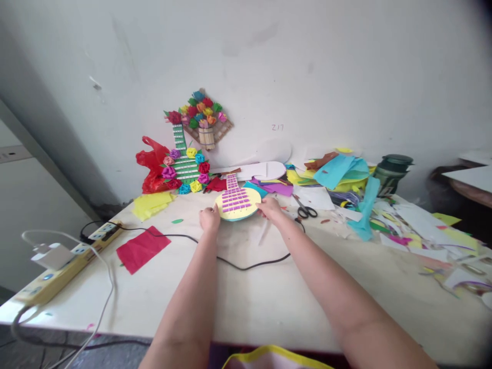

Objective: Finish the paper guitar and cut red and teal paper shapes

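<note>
Between my hands is a paper craft guitar [251, 197] with a round yellow body and rows of purple strips running up to its neck. My left hand [210, 219] grips the left edge of the body, fingers closed. On the opposite edge my right hand [270, 209] pinches the rim. The guitar is tilted, its neck pointing away from me toward the wall. Behind it to the left stands a green paper craft [187, 169] with white strips, ringed by colourful paper flowers. Black scissors [306, 209] lie to the right of my right hand.
A power strip [69, 274] with a white charger [53, 256] lies at left. A black cable [246, 267] crosses the table under my arms. Red crepe paper [143, 249] and yellow crepe paper [152, 205] lie left. Paper scraps [415, 225] and a dark green bottle [392, 175] are right.
</note>
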`<act>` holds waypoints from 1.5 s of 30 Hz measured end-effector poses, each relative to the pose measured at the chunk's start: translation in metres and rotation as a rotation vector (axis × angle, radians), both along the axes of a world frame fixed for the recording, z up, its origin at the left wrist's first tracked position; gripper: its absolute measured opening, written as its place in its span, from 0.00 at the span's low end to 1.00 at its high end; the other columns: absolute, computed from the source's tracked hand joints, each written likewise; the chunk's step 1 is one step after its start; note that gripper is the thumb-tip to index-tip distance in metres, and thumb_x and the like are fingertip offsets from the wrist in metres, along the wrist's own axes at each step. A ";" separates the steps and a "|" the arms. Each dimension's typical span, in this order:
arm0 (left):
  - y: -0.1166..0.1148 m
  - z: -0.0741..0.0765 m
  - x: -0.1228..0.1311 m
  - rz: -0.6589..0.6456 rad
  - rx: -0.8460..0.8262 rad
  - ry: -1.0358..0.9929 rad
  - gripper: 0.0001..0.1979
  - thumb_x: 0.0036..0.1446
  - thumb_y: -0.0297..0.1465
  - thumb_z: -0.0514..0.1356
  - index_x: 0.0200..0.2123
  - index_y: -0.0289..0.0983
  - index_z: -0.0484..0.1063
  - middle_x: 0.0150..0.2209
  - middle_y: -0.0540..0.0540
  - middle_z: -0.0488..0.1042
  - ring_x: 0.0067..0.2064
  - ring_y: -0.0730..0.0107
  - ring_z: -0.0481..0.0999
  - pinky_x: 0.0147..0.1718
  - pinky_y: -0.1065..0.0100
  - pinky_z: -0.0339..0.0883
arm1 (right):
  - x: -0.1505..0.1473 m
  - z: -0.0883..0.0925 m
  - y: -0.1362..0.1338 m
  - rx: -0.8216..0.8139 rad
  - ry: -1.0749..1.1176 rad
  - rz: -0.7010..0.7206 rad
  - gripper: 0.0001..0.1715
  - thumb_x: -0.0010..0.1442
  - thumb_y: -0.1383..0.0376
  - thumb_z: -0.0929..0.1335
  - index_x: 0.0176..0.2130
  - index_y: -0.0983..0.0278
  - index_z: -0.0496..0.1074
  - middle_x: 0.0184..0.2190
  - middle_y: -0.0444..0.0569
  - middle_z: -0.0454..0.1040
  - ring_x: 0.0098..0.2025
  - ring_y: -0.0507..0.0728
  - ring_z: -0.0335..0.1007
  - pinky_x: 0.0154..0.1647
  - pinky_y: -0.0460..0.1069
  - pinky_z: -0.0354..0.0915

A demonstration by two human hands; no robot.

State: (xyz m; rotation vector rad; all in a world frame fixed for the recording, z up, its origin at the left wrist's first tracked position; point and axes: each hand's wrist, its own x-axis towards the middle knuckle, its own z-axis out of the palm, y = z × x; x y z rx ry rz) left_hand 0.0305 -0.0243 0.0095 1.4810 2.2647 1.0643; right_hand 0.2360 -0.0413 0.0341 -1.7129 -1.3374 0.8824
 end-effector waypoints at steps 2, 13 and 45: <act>0.003 -0.003 -0.003 -0.037 0.031 -0.030 0.18 0.55 0.39 0.52 0.31 0.32 0.75 0.34 0.32 0.75 0.41 0.53 0.74 0.39 0.62 0.63 | 0.000 -0.002 -0.001 0.005 0.045 0.004 0.08 0.53 0.69 0.66 0.32 0.71 0.73 0.17 0.46 0.71 0.13 0.46 0.58 0.12 0.41 0.51; 0.007 0.001 -0.018 -0.259 0.226 -0.541 0.18 0.45 0.40 0.61 0.36 0.34 0.74 0.30 0.44 0.75 0.29 0.68 0.74 0.24 0.72 0.62 | 0.001 0.002 -0.001 -0.002 0.201 -0.099 0.28 0.53 0.71 0.66 0.54 0.69 0.63 0.19 0.45 0.72 0.14 0.48 0.64 0.11 0.39 0.54; 0.059 -0.012 -0.090 -0.036 0.404 -1.002 0.17 0.48 0.25 0.62 0.45 0.30 0.73 0.28 0.45 0.75 0.28 0.73 0.76 0.33 0.70 0.73 | -0.053 0.005 0.022 -0.025 0.123 0.177 0.35 0.56 0.71 0.63 0.62 0.64 0.54 0.46 0.56 0.71 0.18 0.45 0.68 0.12 0.39 0.60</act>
